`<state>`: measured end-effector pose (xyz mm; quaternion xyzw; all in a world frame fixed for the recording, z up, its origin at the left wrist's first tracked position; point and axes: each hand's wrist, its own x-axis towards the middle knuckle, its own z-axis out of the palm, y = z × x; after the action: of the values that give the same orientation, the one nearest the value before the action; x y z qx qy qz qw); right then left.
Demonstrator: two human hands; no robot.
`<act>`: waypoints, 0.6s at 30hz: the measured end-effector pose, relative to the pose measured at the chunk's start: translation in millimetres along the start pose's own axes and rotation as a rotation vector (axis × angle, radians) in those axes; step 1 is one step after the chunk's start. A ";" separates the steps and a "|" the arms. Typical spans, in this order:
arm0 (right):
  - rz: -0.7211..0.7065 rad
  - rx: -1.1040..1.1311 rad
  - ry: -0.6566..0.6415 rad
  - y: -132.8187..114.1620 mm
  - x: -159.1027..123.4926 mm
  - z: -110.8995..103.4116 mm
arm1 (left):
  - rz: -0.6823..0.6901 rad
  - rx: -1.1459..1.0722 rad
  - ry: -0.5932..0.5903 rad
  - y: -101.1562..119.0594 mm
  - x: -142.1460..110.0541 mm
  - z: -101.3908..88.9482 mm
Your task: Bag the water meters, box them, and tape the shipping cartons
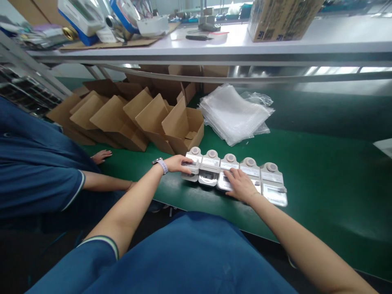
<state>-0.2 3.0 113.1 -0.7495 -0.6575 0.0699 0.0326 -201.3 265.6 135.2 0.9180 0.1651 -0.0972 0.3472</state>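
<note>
Several white devices stand in a row on the green bench, each with a round grey knob on top, a printed label and a window-like lower part. My left hand (178, 163), with a watch on its wrist, grips the lower part of the leftmost white device (195, 153) between thumb and fingers. My right hand (242, 186) lies with spread fingers across the middle white device (229, 162) and partly hides the one beside it. The second device (210, 165) and the rightmost device (273, 185) are untouched.
Open cardboard boxes (186, 126) line the bench at the back left. A stack of clear bubble bags (234, 112) lies beyond the devices. A shelf (226, 51) crosses above, holding a carton (283, 20). At left stands a co-worker (33, 163), a hand (101, 157) on the bench.
</note>
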 end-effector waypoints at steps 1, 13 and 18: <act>-0.013 0.008 -0.015 4.8 -0.9 -0.9 | -0.018 -0.009 0.004 0.3 -0.6 0.6; -0.080 0.196 -0.078 48.7 -7.6 -36.0 | -0.059 0.300 0.252 50.0 -10.2 21.3; -0.011 -0.046 0.046 69.2 -65.1 -4.3 | 0.164 0.583 0.281 125.2 10.0 61.4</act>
<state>60.2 -70.4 111.7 -0.7477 -0.6622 0.0372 0.0307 -149.5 138.6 162.6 0.9933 0.1023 0.0154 0.0506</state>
